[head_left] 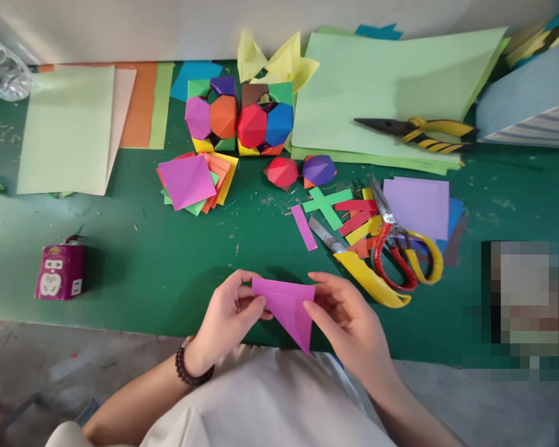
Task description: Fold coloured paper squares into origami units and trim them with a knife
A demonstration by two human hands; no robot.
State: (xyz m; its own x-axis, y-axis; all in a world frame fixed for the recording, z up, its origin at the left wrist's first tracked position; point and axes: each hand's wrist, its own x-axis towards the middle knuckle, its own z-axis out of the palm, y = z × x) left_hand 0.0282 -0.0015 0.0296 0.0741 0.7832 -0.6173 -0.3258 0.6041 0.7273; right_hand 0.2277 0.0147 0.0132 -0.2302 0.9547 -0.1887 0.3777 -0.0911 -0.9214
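From my remote seat, this looks like a paper-craft workshop: a green work mat (144, 279) over a bench, a concrete floor (41, 372), stacks of coloured paper (382, 93), scissors (377, 248), a yellow craft knife (368, 279), pliers (440, 127), a power socket (59, 272), folded paper polyhedra (233, 118) and a folded magenta paper triangle (286, 310).

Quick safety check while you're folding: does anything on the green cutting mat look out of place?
The yellow utility knife lies with its blade extended and uncovered, close beside the red-and-yellow scissors and paper strips. It looks odd left open among loose scraps.
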